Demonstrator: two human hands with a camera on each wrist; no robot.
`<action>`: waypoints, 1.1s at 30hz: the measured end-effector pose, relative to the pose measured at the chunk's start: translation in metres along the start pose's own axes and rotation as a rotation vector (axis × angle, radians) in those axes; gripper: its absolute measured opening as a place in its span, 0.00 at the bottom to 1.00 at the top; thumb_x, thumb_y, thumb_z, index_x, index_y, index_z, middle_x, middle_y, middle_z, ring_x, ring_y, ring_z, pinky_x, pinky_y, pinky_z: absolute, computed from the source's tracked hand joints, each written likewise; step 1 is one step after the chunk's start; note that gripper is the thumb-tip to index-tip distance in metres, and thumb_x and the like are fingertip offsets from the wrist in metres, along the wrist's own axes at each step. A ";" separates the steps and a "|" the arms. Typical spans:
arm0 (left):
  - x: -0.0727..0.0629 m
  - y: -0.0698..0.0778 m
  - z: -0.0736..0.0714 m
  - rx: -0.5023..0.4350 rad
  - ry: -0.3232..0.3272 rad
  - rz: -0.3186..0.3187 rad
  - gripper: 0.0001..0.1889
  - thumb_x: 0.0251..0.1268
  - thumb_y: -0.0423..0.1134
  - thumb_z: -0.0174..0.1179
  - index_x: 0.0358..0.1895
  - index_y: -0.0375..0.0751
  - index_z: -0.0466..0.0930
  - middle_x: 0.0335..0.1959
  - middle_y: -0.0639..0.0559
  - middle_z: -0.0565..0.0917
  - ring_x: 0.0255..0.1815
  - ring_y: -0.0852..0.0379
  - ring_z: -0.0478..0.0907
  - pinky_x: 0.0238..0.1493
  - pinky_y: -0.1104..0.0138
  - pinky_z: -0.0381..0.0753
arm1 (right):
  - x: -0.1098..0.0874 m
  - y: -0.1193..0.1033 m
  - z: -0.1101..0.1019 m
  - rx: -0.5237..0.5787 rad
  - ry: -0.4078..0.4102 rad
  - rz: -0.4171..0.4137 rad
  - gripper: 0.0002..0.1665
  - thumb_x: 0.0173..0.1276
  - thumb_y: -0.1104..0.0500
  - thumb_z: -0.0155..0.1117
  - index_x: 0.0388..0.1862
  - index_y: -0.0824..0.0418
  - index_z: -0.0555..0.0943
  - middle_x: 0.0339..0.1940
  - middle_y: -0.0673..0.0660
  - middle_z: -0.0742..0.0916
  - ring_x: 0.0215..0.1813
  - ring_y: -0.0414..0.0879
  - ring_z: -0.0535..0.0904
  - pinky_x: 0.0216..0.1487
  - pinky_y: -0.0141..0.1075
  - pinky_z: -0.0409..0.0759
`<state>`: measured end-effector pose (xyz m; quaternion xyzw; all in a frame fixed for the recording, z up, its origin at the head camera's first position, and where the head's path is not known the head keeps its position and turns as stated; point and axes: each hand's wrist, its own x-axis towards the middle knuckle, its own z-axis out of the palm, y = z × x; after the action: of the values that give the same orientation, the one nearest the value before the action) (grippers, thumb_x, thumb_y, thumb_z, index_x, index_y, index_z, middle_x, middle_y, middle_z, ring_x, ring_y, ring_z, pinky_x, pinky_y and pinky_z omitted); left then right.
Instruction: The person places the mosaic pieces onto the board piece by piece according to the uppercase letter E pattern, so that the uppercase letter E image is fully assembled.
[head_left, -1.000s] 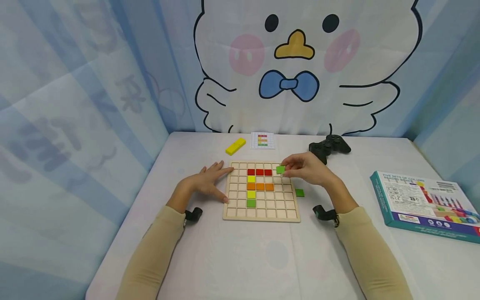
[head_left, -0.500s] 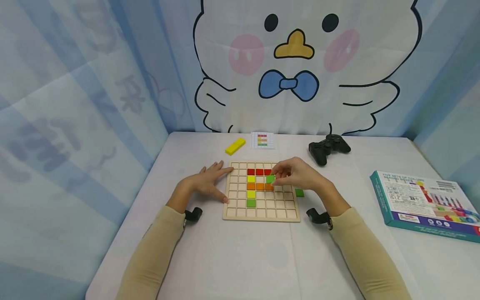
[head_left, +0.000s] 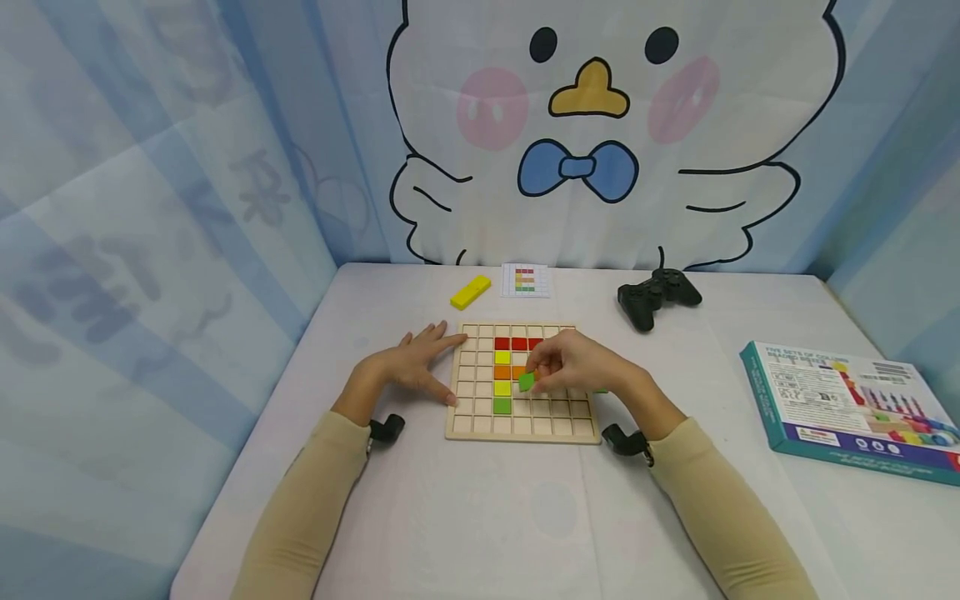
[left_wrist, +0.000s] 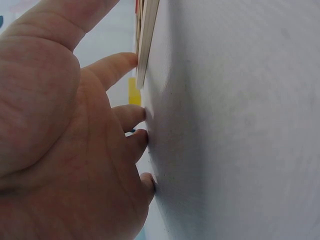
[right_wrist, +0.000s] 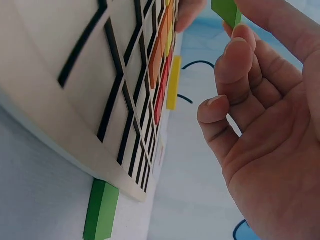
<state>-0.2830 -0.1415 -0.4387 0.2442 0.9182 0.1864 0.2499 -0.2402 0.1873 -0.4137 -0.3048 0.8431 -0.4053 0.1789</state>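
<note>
A wooden grid board [head_left: 480, 429] lies on the table, with red tiles [head_left: 512, 343], yellow tiles [head_left: 502, 357], orange tiles [head_left: 502, 372] and one green tile [head_left: 502, 406] set in its cells. My right hand [head_left: 581, 362] pinches a green square tile [head_left: 527, 382] between thumb and index finger over the board, its edge tilted up in the right wrist view. My left hand [head_left: 414, 364] rests spread at the board's left side; thumb and index fingertip touch the frame, the other fingers lie on the table. Another green tile [right_wrist: 101, 210] sits beside the board's right edge, mostly hidden in the head view.
Behind the board lie a yellow block [head_left: 471, 292] and a printed pattern card [head_left: 525, 281] with coloured squares. A black game controller [head_left: 658, 297] is at the back right. Further right lies a flat teal-edged box [head_left: 862, 412].
My right hand has carried the green tile from the board's upper right corner leftward and nearer, to below the orange row. The left hand has stayed in place.
</note>
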 end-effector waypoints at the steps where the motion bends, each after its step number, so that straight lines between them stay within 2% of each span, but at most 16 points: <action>1: 0.000 0.000 0.000 0.000 -0.001 0.000 0.63 0.48 0.67 0.77 0.86 0.63 0.48 0.88 0.44 0.34 0.88 0.44 0.27 0.85 0.42 0.27 | 0.000 0.000 0.001 -0.009 -0.013 0.005 0.12 0.60 0.59 0.82 0.40 0.60 0.88 0.25 0.51 0.82 0.31 0.45 0.76 0.32 0.30 0.75; 7: 0.000 0.001 0.000 0.003 -0.001 -0.002 0.63 0.48 0.67 0.77 0.86 0.62 0.48 0.88 0.44 0.34 0.88 0.44 0.27 0.85 0.42 0.27 | 0.003 0.002 0.009 -0.083 -0.099 0.025 0.13 0.59 0.58 0.82 0.40 0.59 0.88 0.25 0.48 0.82 0.30 0.41 0.76 0.33 0.30 0.75; 13: 0.000 0.001 0.000 0.005 -0.008 -0.008 0.63 0.49 0.67 0.77 0.86 0.62 0.47 0.88 0.44 0.33 0.88 0.44 0.27 0.85 0.42 0.27 | 0.006 0.002 0.015 -0.130 -0.143 0.036 0.12 0.58 0.57 0.83 0.38 0.57 0.87 0.24 0.47 0.81 0.30 0.40 0.75 0.33 0.31 0.74; 22: -0.001 0.002 0.000 0.006 -0.008 -0.006 0.63 0.49 0.67 0.77 0.86 0.61 0.47 0.88 0.43 0.33 0.88 0.44 0.27 0.85 0.42 0.27 | 0.009 0.001 0.020 -0.191 -0.147 0.041 0.14 0.57 0.56 0.84 0.37 0.56 0.86 0.24 0.45 0.81 0.30 0.38 0.75 0.34 0.31 0.75; 33: 0.000 0.001 0.001 0.007 0.000 -0.001 0.62 0.50 0.66 0.77 0.86 0.62 0.48 0.88 0.44 0.33 0.88 0.44 0.27 0.85 0.42 0.27 | 0.007 0.000 0.023 -0.178 -0.147 0.030 0.15 0.57 0.58 0.84 0.38 0.56 0.85 0.26 0.47 0.82 0.31 0.39 0.76 0.35 0.31 0.77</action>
<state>-0.2819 -0.1405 -0.4390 0.2446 0.9190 0.1831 0.2491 -0.2329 0.1692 -0.4278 -0.3359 0.8648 -0.3025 0.2185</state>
